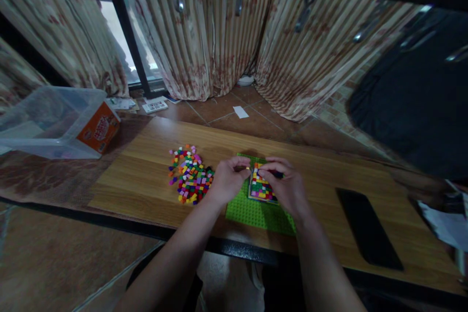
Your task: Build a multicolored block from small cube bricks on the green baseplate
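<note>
A: Hands?
B: Left hand [230, 179], centre frame: thumb and forefinger tips nearly together, yellowish speck there, can't tell if held. Right hand [288, 183], right of centre: fingers curled narrow over a rectangular patch of tightly packed multicoloured cubes [260, 188]; grip can't tell.
A: Risks?
B: Brushing fingertips could knock cubes askew. Left forearm swinging out could scatter the loose mixed-colour cube heap [193, 178], left of centre.
A: Materials?
B: Small, square-edged, plastic-looking cubes; flat, studded lime-green plastic baseplate [243, 210] under the patch; smooth wood-grain tabletop [135, 175].
</note>
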Motion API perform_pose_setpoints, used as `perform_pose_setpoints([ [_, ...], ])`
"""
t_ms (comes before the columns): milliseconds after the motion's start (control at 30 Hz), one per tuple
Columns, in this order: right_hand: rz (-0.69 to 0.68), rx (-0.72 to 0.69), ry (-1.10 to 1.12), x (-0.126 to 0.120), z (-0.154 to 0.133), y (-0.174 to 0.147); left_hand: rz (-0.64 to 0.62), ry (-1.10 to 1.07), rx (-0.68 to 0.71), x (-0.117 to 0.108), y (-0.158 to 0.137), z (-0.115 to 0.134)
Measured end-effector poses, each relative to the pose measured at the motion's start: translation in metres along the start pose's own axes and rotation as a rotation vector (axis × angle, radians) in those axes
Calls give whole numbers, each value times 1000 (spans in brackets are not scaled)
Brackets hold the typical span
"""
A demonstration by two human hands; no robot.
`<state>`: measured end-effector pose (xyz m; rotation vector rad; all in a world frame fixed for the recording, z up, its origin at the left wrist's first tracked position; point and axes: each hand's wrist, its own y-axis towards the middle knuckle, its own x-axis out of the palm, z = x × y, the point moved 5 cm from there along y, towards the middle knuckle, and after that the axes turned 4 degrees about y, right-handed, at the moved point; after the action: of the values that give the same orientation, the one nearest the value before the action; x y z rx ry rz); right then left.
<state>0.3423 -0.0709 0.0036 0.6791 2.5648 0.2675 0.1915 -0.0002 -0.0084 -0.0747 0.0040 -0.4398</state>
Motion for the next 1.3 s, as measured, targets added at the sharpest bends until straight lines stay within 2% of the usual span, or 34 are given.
perform_pose_setpoints([
  [133, 6, 27, 19, 1, -2, 1, -51, 27, 20, 5, -1, 0],
  [333, -31, 197, 49, 1, 0, 2, -37, 118, 53, 7, -4, 0],
  [800, -90, 170, 43, 3, 1, 5, -13, 184, 61, 8, -8, 4],
  [933, -42, 109, 59, -2, 0, 2, 24, 184, 123, 6, -7, 4],
  [1100, 66, -41, 57, -9, -11, -1, 47, 204, 208, 5, -7, 8],
  [1300, -61, -232, -14, -1, -30, -5, 49, 260, 352, 6, -14, 19],
])
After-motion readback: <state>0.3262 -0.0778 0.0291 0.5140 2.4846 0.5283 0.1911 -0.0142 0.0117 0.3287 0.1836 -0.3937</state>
